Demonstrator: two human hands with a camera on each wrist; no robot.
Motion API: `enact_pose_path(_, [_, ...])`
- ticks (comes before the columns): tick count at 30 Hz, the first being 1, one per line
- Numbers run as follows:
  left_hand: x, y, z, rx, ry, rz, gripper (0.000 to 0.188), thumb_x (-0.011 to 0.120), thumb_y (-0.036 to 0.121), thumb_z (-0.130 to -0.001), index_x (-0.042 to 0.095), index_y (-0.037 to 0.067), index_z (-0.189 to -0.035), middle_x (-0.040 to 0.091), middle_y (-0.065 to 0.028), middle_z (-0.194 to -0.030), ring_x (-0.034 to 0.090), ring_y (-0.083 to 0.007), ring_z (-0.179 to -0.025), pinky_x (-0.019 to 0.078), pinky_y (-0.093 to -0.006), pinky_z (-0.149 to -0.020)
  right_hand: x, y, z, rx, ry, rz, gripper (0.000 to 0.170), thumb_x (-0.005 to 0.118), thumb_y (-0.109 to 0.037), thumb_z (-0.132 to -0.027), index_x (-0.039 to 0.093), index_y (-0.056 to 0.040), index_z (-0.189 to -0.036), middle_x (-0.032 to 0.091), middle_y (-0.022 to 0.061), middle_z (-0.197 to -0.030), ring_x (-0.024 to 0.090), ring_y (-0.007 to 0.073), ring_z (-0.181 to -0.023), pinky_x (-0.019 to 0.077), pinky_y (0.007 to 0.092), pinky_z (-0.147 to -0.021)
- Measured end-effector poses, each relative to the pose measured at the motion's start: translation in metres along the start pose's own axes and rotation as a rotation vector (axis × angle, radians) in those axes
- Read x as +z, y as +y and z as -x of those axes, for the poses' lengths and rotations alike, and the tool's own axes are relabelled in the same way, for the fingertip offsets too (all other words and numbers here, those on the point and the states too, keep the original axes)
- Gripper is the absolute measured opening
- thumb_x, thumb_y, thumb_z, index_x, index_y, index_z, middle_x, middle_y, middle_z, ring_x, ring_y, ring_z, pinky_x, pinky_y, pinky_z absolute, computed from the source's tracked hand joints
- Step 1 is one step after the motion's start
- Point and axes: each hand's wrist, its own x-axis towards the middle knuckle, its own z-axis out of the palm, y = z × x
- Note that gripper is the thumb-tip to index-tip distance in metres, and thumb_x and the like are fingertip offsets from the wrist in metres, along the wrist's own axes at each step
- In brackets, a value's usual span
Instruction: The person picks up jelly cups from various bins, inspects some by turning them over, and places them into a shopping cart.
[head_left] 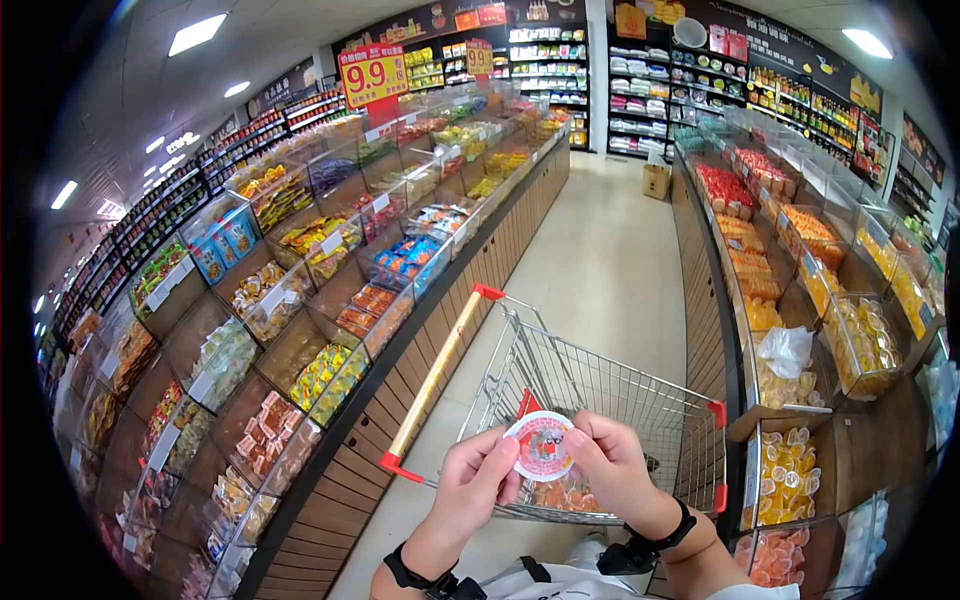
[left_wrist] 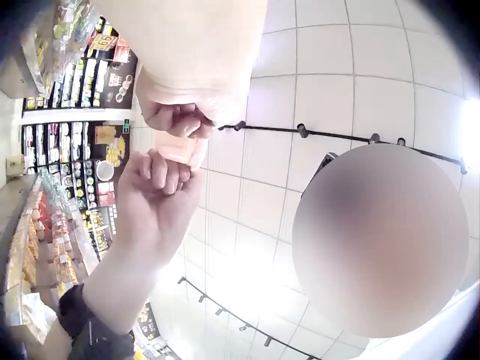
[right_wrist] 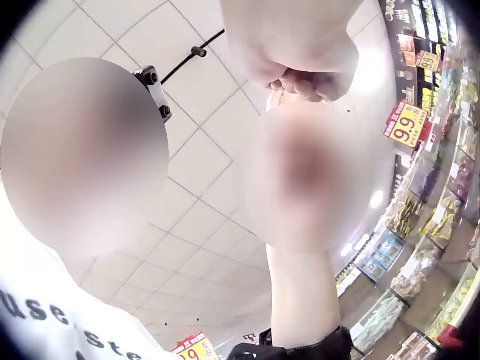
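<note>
In the head view, a small jelly cup with a printed pink and white lid faces up between both hands, over the shopping cart. My left hand pinches its left edge, thumb on the lid. From the other side, my right hand grips the rim with the thumb at the lid's edge. The cup's body looks pinkish and translucent from below, where the left wrist view shows the jelly cup between curled fingers. Several similar wrapped pieces lie in the cart beneath.
The wire shopping cart has red corners and a yellow handle. Candy bins line the left side; on the right are jelly bins and a white plastic bag. A cardboard box stands at the aisle's far end.
</note>
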Motion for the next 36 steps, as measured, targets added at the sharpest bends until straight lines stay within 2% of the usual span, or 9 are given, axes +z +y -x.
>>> enact_pose_path(5, [0.007,0.011,0.003,0.018,0.026,0.04,0.025,0.038,0.022,-0.078,0.043,0.004,-0.062,0.039,0.0012,-0.045,0.033,-0.0029,-0.038,0.0242,-0.0157,-0.034,0.006,-0.014,0.004,0.005,0.012,0.01,0.023,0.039,-0.012,-0.078,0.032,-0.0051,-0.057,0.027,-0.0053,-0.056,0.024,0.0006,-0.049,0.0217,0.0162,-0.04])
enact_pose_path(8, [0.013,0.018,0.007,0.081,0.051,-0.123,0.024,0.039,0.018,-0.077,0.042,0.003,-0.059,0.04,0.0012,-0.045,0.035,-0.0026,-0.038,0.0256,-0.0154,-0.034,0.004,-0.011,0.002,0.003,-0.003,-0.11,0.023,0.038,-0.013,-0.078,0.032,-0.0052,-0.058,0.027,-0.0044,-0.056,0.025,0.0018,-0.05,0.023,0.0169,-0.042])
enact_pose_path(14, [0.025,0.029,0.012,0.313,0.038,-0.389,0.024,0.042,0.01,-0.075,0.042,0.0,-0.053,0.042,0.0004,-0.043,0.037,-0.0023,-0.037,0.0263,-0.0162,-0.032,0.0,0.003,0.002,-0.198,-0.002,-0.204,0.023,0.039,-0.015,-0.078,0.032,-0.0059,-0.058,0.028,-0.0039,-0.057,0.025,0.0026,-0.051,0.0228,0.0168,-0.044])
enact_pose_path(20, [0.028,0.033,0.014,0.457,-0.009,-0.628,0.023,0.043,0.011,-0.074,0.042,0.0,-0.054,0.039,0.0003,-0.039,0.035,-0.0027,-0.035,0.0254,-0.0174,-0.032,-0.002,-0.003,0.005,-0.201,-0.039,-0.358,0.023,0.04,-0.018,-0.077,0.032,-0.0064,-0.058,0.027,-0.0043,-0.057,0.025,0.0026,-0.051,0.0226,0.017,-0.044])
enact_pose_path(26, [0.034,0.037,0.013,0.402,-0.065,-0.565,0.03,0.041,0.019,-0.076,0.04,0.001,-0.051,0.04,-0.0005,-0.04,0.038,-0.0034,-0.033,0.0279,-0.0158,-0.031,0.002,-0.007,0.012,-0.208,0.024,-0.456,0.022,0.041,-0.016,-0.077,0.032,-0.0064,-0.058,0.028,-0.0043,-0.057,0.025,0.0023,-0.052,0.023,0.0163,-0.045])
enact_pose_path(29, [0.038,0.032,0.01,0.359,-0.089,-0.486,0.03,0.041,0.02,-0.076,0.042,0.001,-0.054,0.04,0.0003,-0.041,0.037,-0.0029,-0.034,0.0274,-0.0157,-0.031,-0.003,-0.006,0.018,-0.252,0.054,-0.324,0.021,0.04,-0.015,-0.077,0.033,-0.0063,-0.059,0.029,-0.0043,-0.057,0.026,0.0023,-0.052,0.0239,0.0162,-0.045])
enact_pose_path(32, [0.037,0.026,0.006,0.283,-0.136,-0.424,0.024,0.041,0.014,-0.076,0.045,0.0,-0.056,0.042,0.0006,-0.043,0.039,-0.0024,-0.037,0.029,-0.0156,-0.033,-0.009,0.0,0.023,-0.279,0.113,-0.217,0.02,0.04,-0.015,-0.077,0.035,-0.0057,-0.06,0.03,-0.0045,-0.057,0.027,0.0022,-0.052,0.0247,0.0165,-0.045])
enact_pose_path(35, [0.037,0.006,-0.009,0.156,-0.111,-0.374,0.025,0.039,0.018,-0.078,0.046,0.002,-0.059,0.041,0.0025,-0.046,0.036,-0.0016,-0.039,0.0279,-0.0151,-0.035,-0.017,0.007,0.025,-0.249,0.236,-0.04,0.02,0.04,-0.017,-0.078,0.037,-0.0055,-0.062,0.029,-0.0047,-0.056,0.027,0.0024,-0.051,0.0247,0.0169,-0.043])
enact_pose_path(36, [0.035,-0.007,-0.018,0.134,-0.125,-0.382,0.026,0.038,0.019,-0.078,0.045,0.003,-0.059,0.041,0.0026,-0.046,0.036,-0.0015,-0.039,0.0277,-0.0152,-0.035,-0.022,0.015,0.027,-0.173,0.28,-0.038,0.021,0.04,-0.019,-0.077,0.037,-0.0059,-0.061,0.03,-0.0044,-0.055,0.029,0.0027,-0.05,0.0254,0.017,-0.042])
